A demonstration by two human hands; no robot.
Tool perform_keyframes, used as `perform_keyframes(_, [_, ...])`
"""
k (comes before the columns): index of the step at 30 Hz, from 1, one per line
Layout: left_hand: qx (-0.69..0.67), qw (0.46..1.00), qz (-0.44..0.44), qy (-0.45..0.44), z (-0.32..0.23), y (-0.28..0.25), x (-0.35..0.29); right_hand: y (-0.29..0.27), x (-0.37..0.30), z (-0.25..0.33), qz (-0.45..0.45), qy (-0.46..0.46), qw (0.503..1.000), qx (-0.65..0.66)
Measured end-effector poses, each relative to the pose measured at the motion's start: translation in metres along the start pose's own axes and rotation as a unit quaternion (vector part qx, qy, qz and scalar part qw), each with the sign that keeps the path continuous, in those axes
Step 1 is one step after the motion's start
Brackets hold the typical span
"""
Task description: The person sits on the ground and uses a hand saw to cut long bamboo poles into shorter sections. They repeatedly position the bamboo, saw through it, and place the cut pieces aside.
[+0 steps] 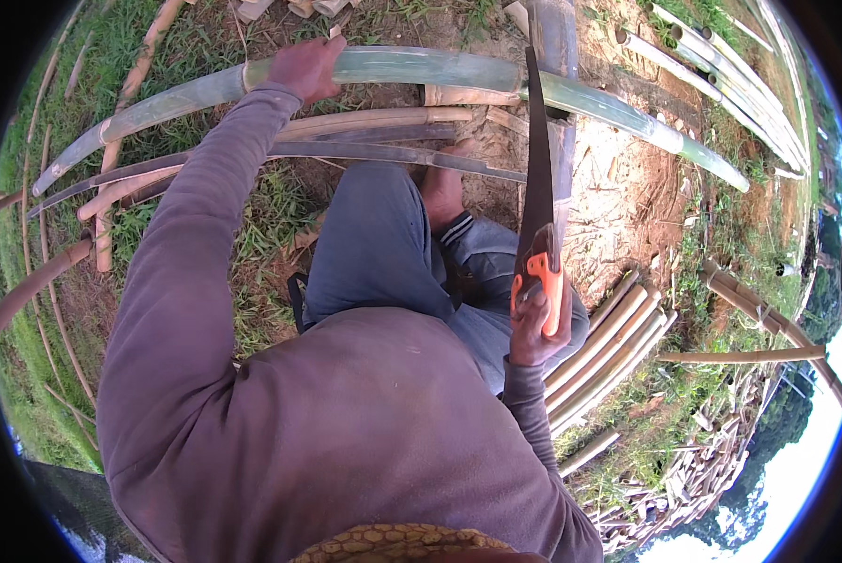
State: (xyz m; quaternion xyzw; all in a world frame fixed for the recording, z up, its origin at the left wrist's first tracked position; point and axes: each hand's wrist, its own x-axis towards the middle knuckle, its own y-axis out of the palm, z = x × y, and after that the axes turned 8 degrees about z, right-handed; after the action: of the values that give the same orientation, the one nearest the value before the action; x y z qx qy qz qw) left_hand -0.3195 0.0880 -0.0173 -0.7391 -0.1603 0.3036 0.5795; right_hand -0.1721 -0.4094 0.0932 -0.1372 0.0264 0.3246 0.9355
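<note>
A long green bamboo pole (421, 66) lies crosswise in front of me, over a thick grey post or beam (556, 38). My left hand (306, 69) is closed round the pole, left of that support. In my right hand (536, 328) is a hand saw (539, 169), gripped by its orange handle. The dark blade points away from me, and its far end meets the pole beside the support; whether the teeth have bitten in, I cannot tell. My bare foot (442, 192) rests on the ground below the pole.
Brown bamboo lengths (374, 122) and a dark split strip (393, 155) lie nearer than the pole. Cut bamboo pieces (608, 347) are stacked at my right. More pale poles (721, 84) lie far right. A heap of offcuts (683, 469) spreads at lower right.
</note>
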Motion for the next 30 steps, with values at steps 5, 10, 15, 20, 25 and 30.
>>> perform_keyframes(5, [0.011,0.999,-0.034,0.012,-0.004,-0.008,0.006,0.021,0.032,-0.003,-0.009,-0.044,0.997,0.063])
perform_keyframes(10, [-0.013,0.998,0.057,-0.012,-0.015,-0.028,0.009,0.082,0.220,0.063,0.006,-0.044,0.997,0.056])
perform_keyframes(15, [0.010,0.999,0.030,-0.032,-0.010,-0.036,0.008,0.047,0.103,0.011,-0.012,-0.052,0.999,0.009])
perform_keyframes(20, [0.007,1.000,-0.003,0.015,0.001,-0.006,0.011,-0.001,-0.031,-0.005,-0.007,-0.010,0.999,0.051])
perform_keyframes(25, [0.003,0.999,0.049,-0.008,-0.008,-0.013,0.015,0.058,0.158,0.002,-0.004,-0.051,0.999,0.004])
perform_keyframes(30, [0.009,0.997,0.073,-0.008,-0.011,-0.022,0.006,0.079,0.191,0.025,-0.018,-0.074,0.996,0.050])
